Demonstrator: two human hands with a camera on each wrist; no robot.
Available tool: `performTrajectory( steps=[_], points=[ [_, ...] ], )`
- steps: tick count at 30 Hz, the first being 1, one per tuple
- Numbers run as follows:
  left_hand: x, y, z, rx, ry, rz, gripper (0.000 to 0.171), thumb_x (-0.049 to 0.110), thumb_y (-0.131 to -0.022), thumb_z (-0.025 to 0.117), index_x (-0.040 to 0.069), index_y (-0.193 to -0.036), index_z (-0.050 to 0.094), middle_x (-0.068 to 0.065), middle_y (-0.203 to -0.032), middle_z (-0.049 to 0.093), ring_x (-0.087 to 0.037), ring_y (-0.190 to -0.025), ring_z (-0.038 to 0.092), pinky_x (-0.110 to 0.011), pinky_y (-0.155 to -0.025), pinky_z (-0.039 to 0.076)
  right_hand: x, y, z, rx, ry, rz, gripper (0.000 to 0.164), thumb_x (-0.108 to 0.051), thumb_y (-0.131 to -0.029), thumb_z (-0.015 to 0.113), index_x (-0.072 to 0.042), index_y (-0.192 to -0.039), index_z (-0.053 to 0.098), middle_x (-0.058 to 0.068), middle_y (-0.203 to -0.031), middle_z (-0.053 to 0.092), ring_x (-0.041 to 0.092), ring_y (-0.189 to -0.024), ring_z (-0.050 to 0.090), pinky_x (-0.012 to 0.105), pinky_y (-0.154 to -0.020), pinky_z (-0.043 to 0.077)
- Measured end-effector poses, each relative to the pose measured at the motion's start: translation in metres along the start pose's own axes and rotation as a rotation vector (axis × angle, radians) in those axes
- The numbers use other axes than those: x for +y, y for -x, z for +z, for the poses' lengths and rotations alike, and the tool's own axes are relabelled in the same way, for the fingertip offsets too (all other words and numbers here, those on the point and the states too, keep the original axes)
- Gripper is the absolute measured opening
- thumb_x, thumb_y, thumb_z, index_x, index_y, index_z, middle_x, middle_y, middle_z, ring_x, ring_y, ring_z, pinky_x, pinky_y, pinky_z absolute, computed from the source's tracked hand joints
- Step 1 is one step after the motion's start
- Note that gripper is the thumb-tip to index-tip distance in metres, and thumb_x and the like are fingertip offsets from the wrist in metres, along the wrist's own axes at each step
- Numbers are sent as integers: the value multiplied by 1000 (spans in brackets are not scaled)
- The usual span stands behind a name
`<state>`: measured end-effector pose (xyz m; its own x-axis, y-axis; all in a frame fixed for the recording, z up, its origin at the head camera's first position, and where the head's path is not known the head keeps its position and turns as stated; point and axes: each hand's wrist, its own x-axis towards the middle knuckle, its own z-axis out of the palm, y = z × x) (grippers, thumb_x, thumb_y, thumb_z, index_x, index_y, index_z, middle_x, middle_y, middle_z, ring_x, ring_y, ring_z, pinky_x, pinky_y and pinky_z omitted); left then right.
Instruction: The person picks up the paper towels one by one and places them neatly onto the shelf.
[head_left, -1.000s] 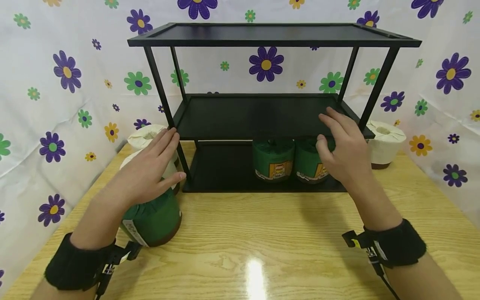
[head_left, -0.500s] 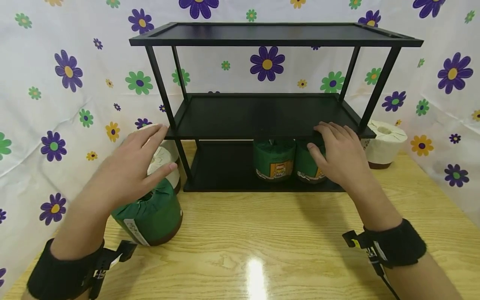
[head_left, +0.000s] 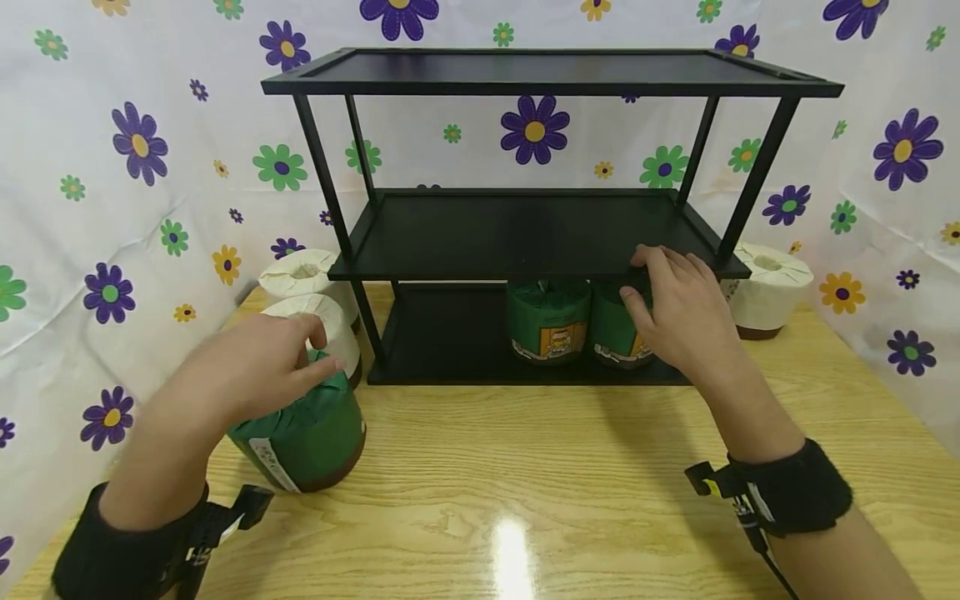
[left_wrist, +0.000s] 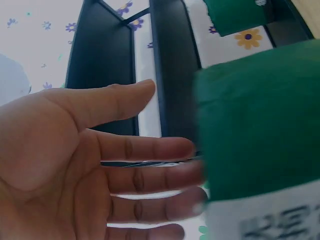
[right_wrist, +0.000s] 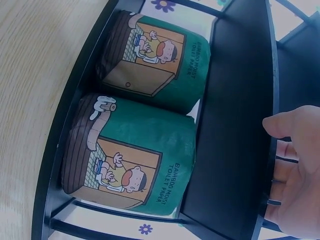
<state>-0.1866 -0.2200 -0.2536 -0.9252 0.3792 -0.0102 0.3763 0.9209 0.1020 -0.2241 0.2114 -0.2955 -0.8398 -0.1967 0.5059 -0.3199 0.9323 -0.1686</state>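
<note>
My left hand [head_left: 247,367] hovers over a green-wrapped toilet roll [head_left: 318,442] standing on the table at the left, its lower part brown. In the left wrist view, the hand's fingers reach out loosely with the fingertips right beside the green wrapper [left_wrist: 265,130], thumb apart and nothing held. My right hand [head_left: 686,312] is at the front edge of the black rack's middle shelf [head_left: 480,237], fingers over the edge and thumb in front of it. Below that shelf, two green toilet rolls [right_wrist: 132,155] with a cartoon label stand side by side on the bottom shelf [head_left: 442,342].
Two cream-wrapped rolls [head_left: 330,321] stand behind the green one, left of the rack. Another cream roll [head_left: 772,292] is at the rack's right. A flat top shelf [head_left: 525,71] spans above. A flowered cloth [head_left: 187,150] hangs behind the wooden table [head_left: 480,467].
My left hand has come back from the rack's left post and down over the green roll, fingers bending. The right hand has lowered onto the middle shelf's front edge.
</note>
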Motion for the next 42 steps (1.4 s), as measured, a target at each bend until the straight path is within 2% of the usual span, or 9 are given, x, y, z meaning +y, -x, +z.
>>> performTrajectory(
  steps=[5, 8, 15, 21, 32, 37, 42],
  points=[
    [-2, -7, 7, -119, 46, -56, 37, 42, -91, 69, 9, -76, 64, 1, -64, 49, -16, -59, 51, -28, -51, 40, 1, 0, 0, -1, 2, 0, 36, -22, -100, 58, -1, -128, 50, 27, -136, 58, 44, -137, 45, 59, -119, 26],
    [-2, -10, 10, -150, 54, -75, 40, 44, -87, 75, 10, -71, 58, 0, -64, 44, -16, -60, 50, -27, -51, 39, 2, 0, 0, 1, 4, -2, 35, -21, -99, 58, -1, -127, 50, 26, -136, 58, 44, -136, 46, 60, -119, 26],
    [-2, -12, 16, -169, 21, -62, 54, 50, -74, 84, 7, -90, 56, -3, -76, 53, -19, -70, 51, -28, -55, 43, 1, 0, 0, 9, 3, -9, 35, -19, -97, 60, -1, -125, 51, 26, -134, 59, 44, -135, 47, 60, -118, 27],
    [-3, -10, 16, -203, 78, -35, 59, 44, -69, 90, 6, -99, 56, -7, -85, 60, -21, -74, 56, -31, -58, 53, 1, 0, 0, 6, 4, -8, 35, -17, -96, 61, 0, -125, 50, 26, -133, 59, 44, -135, 47, 60, -118, 27],
    [1, -10, 17, -215, 93, 18, 55, 35, -73, 88, 5, -106, 56, -4, -85, 60, -18, -74, 55, -31, -60, 52, 2, -1, 0, -5, 10, -11, 38, -18, -95, 63, -1, -126, 50, 26, -133, 59, 43, -136, 46, 60, -119, 26],
    [9, -12, 18, -198, 119, 80, 56, 33, -78, 86, 7, -114, 52, -2, -80, 57, -16, -72, 52, -29, -62, 47, 2, -1, 0, -15, 15, -4, 39, -19, -94, 64, -1, -126, 49, 28, -134, 58, 43, -136, 45, 59, -119, 26],
    [22, -14, 22, -179, 169, 153, 53, 33, -82, 83, 10, -117, 51, -1, -79, 58, -14, -70, 53, -27, -61, 47, 2, -1, 0, -25, 16, 3, 40, -20, -94, 64, -2, -127, 49, 28, -135, 58, 43, -137, 45, 59, -120, 25]
  ],
)
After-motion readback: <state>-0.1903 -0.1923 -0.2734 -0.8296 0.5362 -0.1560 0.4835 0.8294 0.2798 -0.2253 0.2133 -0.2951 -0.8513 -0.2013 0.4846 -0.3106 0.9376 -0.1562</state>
